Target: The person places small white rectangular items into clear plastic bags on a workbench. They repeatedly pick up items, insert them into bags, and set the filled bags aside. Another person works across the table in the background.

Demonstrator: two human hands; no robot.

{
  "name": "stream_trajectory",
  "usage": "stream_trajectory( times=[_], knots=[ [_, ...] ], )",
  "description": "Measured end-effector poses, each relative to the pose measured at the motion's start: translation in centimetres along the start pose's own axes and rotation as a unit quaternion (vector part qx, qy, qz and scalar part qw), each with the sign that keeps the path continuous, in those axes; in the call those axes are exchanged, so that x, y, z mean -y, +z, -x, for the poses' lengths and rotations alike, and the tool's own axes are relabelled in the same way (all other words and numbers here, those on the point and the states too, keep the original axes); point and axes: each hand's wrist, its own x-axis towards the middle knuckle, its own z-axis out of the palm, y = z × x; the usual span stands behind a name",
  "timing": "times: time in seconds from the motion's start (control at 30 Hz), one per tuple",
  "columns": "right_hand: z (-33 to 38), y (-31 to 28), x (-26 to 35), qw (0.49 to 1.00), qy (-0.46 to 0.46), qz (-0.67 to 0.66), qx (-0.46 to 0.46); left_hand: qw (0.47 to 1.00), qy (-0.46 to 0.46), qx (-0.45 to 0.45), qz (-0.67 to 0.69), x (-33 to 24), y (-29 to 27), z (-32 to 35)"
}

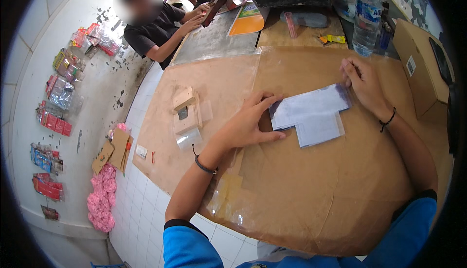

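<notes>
A stack of flat pale blue-white sheets with dark edges lies on the brown-covered table. One sheet, seemingly in a clear sleeve, juts out from its near side. My left hand is open at the stack's left end, thumb and fingers apart around the corner and touching the edge. Beyond the stack's right end, my right hand rests with curled fingers; its palm is hidden, so I cannot tell whether anything is inside. To the left of my left hand stands a small wooden block fixture with clear plastic pieces around it.
A water bottle and a cardboard box stand at the right. Farther back lie a grey pouch, a yellow wrapper and an orange booklet. Another person works at the far left. Packaged goods hang on the wall.
</notes>
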Motion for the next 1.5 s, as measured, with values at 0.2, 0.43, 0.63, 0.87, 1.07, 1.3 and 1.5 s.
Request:
stream_trajectory(
  times=[0.2,0.43,0.63,0.87,1.07,1.3,1.5],
  knots=[
    [-0.2,-0.2,-0.5,0.997,-0.016,0.075,-0.006,1.0,-0.026,0.004,0.0,0.0,0.2,0.0],
    [-0.5,-0.6,0.1,0.99,0.005,0.132,0.04,1.0,0.001,0.008,0.0,0.2,-0.3,-0.2],
    [-0.2,-0.8,0.8,0.985,-0.019,0.165,0.055,1.0,-0.005,0.008,0.008,-0.1,-0.2,-0.5],
    [-0.3,-0.9,1.4,0.979,-0.007,0.19,0.072,1.0,0.0,-0.003,-0.006,-0.1,0.2,-0.4],
    [0.0,-0.6,1.9,0.979,-0.011,0.196,0.056,1.0,-0.011,0.02,-0.009,-0.3,-0.6,-0.2],
    [0.6,-0.9,2.4,0.968,-0.016,0.234,0.087,0.998,-0.011,0.058,0.016,0.5,-1.6,0.1],
    [0.9,-1.0,1.8,0.963,-0.09,0.236,0.092,0.997,-0.03,0.047,0.052,1.4,-1.6,-0.1]
  ],
)
